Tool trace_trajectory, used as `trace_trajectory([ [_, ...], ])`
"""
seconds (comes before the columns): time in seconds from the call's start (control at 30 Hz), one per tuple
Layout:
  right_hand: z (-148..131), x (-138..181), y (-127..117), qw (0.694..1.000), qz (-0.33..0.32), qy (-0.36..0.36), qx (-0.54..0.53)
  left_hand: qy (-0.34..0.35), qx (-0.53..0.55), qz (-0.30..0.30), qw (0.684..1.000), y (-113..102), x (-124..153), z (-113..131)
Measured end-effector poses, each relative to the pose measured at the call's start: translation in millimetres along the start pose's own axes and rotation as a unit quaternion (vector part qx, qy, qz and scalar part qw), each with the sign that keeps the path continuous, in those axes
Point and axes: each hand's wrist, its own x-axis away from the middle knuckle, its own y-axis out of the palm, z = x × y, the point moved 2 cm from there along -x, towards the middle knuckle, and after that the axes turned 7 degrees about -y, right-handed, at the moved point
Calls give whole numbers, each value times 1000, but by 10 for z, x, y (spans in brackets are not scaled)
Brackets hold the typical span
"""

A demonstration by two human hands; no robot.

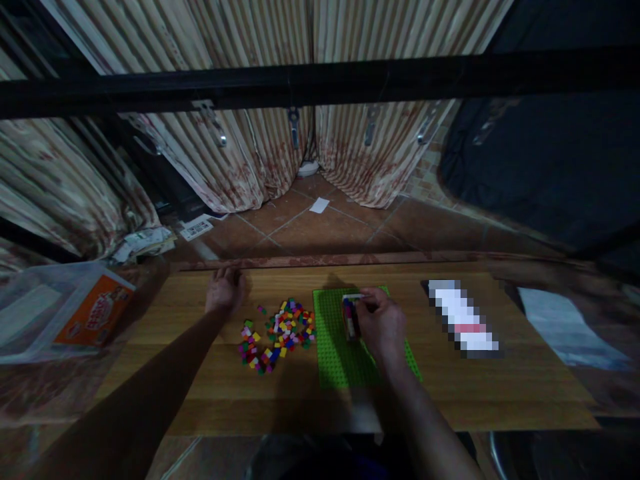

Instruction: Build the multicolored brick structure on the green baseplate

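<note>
A green studded baseplate point(335, 353) lies on the wooden table point(500, 393). A small stack of coloured bricks point(350, 319) stands on its upper part. My right hand point(383, 323) is over the plate, fingers pinched on a small brick at the top of that stack. A pile of several loose coloured bricks point(280, 330) lies left of the plate. My left hand point(225, 290) rests on the table near its far edge, left of the pile, fingers curled and nothing seen in it.
A blurred-out flat object point(465, 320) lies right of the plate. A clear plastic box with an orange carton point(95, 310) sits at the left. Papers point(565, 327) lie at the right. Curtains and tiled floor lie beyond the table's far edge.
</note>
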Motion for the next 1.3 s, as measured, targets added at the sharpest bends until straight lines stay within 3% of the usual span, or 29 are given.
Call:
trace_trajectory([
  [0.2,-30,55,-42,1000,3,-16,-21,-4,1,6,1000,19,-1,-11],
  [0.3,-178,269,-35,995,6,-77,-59,-4,5,8,1000,34,-3,-25],
  [0.47,-386,743,192,967,-140,-197,-74,-10,8,3,1000,30,-1,-27],
  [0.63,-330,890,419,962,-187,-199,7,0,11,5,1000,9,8,-13],
  [0.8,-286,873,489,957,-203,-201,52,-4,6,5,1000,17,4,-21],
  [1.3,-254,881,635,951,-183,-212,130,-5,7,8,1000,16,-4,-20],
])
